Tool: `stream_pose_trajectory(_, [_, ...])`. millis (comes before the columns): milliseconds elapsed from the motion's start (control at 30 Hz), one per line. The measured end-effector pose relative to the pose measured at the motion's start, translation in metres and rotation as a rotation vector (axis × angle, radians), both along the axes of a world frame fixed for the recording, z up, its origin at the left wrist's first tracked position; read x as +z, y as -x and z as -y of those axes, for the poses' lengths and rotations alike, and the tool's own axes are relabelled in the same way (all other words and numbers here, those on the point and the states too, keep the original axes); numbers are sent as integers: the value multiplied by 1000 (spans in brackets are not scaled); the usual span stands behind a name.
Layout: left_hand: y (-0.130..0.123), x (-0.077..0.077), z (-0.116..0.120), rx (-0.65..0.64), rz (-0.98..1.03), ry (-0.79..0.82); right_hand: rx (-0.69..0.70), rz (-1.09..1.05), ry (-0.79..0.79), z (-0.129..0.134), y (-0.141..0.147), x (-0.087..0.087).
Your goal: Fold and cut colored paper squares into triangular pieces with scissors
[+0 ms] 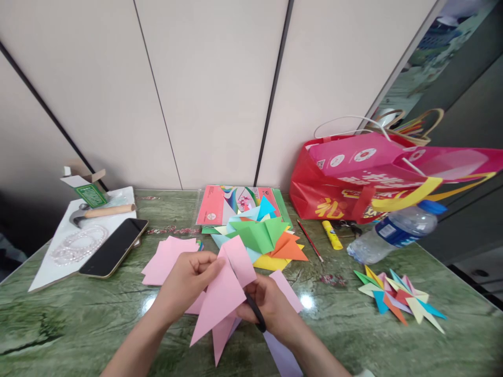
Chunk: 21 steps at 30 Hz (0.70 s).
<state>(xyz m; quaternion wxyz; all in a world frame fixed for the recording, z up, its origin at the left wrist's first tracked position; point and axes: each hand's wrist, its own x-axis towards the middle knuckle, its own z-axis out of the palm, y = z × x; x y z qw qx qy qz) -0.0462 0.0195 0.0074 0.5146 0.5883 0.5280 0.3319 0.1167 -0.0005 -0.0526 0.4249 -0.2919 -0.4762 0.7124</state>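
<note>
The left hand [187, 280] pinches pink paper [220, 297] above the green table [82, 319]. Its long way runs on a slant, pointing down and to the left. The right hand [272, 305] grips black scissors [256, 313].

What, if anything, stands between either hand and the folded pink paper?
Nothing visible. The left hand pinches the folded pink paper directly; the right hand, holding a black-handled tool, is at the paper's right edge.
</note>
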Motion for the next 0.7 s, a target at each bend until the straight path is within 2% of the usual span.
stream_pose_trajectory(700, [0,2,1,4,-1,8,-37,64,26,2,1,0])
